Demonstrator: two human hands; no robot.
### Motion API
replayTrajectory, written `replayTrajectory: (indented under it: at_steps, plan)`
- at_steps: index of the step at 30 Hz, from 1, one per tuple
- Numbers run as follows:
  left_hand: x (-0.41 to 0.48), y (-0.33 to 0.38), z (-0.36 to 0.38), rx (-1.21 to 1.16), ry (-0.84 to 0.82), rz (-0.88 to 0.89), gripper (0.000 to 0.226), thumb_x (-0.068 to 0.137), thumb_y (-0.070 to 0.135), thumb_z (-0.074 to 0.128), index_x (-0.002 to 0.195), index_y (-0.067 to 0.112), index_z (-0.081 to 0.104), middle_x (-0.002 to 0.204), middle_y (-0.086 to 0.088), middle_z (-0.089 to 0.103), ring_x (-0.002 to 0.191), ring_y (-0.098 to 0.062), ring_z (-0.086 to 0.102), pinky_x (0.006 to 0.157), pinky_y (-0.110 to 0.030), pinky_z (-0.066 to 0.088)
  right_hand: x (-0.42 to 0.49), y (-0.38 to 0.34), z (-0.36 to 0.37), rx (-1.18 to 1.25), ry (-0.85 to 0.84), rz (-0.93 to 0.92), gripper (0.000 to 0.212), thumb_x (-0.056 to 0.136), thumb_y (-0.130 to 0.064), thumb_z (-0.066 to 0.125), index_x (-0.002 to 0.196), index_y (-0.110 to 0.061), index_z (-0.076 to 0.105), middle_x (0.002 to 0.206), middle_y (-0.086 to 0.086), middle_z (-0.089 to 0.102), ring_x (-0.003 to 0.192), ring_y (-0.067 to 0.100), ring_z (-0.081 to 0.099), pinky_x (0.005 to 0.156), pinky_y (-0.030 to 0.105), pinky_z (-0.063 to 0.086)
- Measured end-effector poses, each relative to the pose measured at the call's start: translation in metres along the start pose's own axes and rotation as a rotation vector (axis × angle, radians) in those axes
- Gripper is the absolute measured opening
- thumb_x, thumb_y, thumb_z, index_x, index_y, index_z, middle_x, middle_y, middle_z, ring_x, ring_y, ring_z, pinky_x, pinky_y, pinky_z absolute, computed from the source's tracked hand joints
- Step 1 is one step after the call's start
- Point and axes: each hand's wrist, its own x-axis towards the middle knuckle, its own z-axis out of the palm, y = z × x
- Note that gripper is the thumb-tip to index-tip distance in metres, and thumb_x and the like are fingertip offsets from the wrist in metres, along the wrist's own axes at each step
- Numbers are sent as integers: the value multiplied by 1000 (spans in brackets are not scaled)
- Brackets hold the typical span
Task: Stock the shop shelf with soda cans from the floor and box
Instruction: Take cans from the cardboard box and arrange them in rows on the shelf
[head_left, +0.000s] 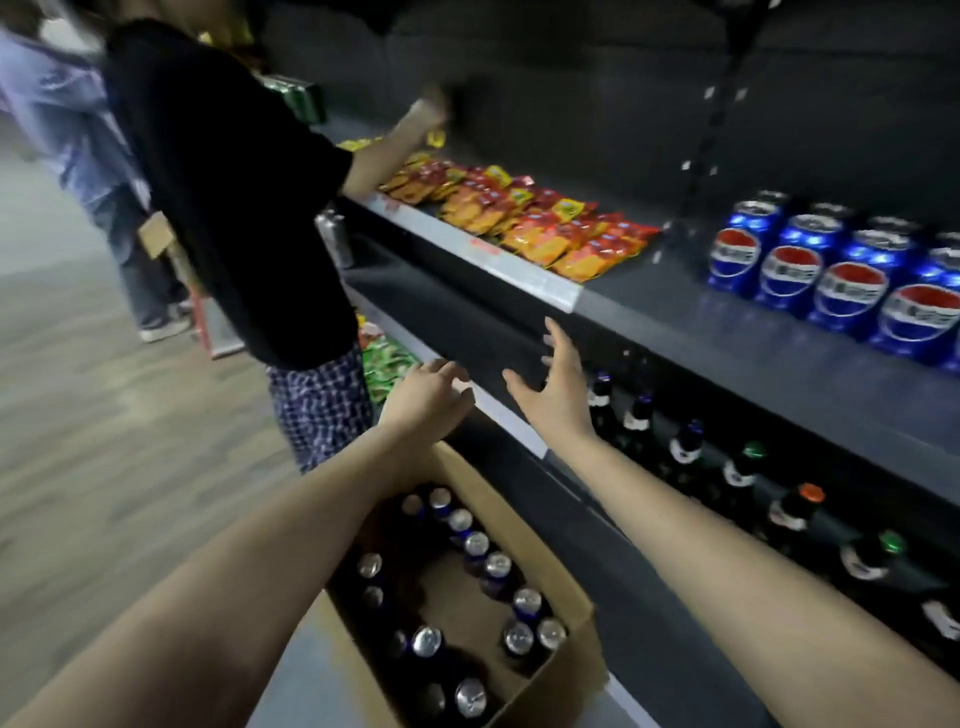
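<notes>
- Upper left: another person (223, 171) in a black shirt reaches to the snack packets (519, 218); not part of the task.
- Lower centre: cardboard box (571, 592) on the floor (130, 415), roughly twelve soda cans (497, 565) upright inside; blur blocks an exact count.
- Centre: left hand (423, 395) and right hand (563, 384) above the box, each grip apart and empty.
- Step, likely: between cans. Next calls for reaching down into the box and taking one.
- Right: shelf (701, 312) carries shelved cans (789, 273), four in front, rows behind; roughly seven bottles (685, 447) below.

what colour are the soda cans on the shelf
Blue soda cans with red, white and blue round logos, in the head view.
</notes>
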Motion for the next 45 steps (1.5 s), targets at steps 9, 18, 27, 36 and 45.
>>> replayTrajectory:
  at_steps: [9, 18, 27, 36, 45]
  plan:
    - [-47, -118, 49, -23, -191, -316, 38, 89, 38, 50, 122, 19, 54, 123, -9, 53, 112, -33, 49, 90, -42, 45, -24, 47, 120, -15, -306, 126, 64, 84, -25, 67, 139, -21, 36, 140, 5, 36, 129, 19, 39, 107, 35, 37]
    - [-94, -158, 236, -126, -554, -575, 44, 87, 43, 51, 125, 19, 50, 131, -5, 50, 119, -29, 46, 95, -39, 42, -42, 229, 192, -125, -641, 356, 50, 87, -22, 63, 133, -26, 46, 133, -2, 47, 121, 14, 49, 102, 28, 41]
    - [-87, -205, 394, -213, -594, -689, 67, 83, 33, 61, 142, 19, 32, 146, -5, 33, 129, -30, 39, 101, -42, 37, -82, 388, 273, -177, -799, 345, 52, 83, -14, 67, 132, -18, 51, 134, 3, 51, 120, 19, 53, 100, 43, 45]
    - [9, -272, 463, -182, -279, -750, 85, 84, 32, 62, 151, 14, 10, 158, -10, 12, 137, -35, 30, 106, -40, 36, -102, 437, 313, -125, -890, 341, 56, 85, -15, 65, 136, -10, 43, 135, 8, 45, 117, 22, 52, 97, 41, 47]
    - [33, -297, 482, -291, -284, -909, 69, 75, 14, 75, 135, 14, 40, 129, -8, 54, 115, -24, 54, 79, -24, 44, -98, 448, 313, -145, -881, 370, 51, 83, -10, 63, 132, -15, 48, 132, 7, 48, 112, 21, 54, 90, 41, 52]
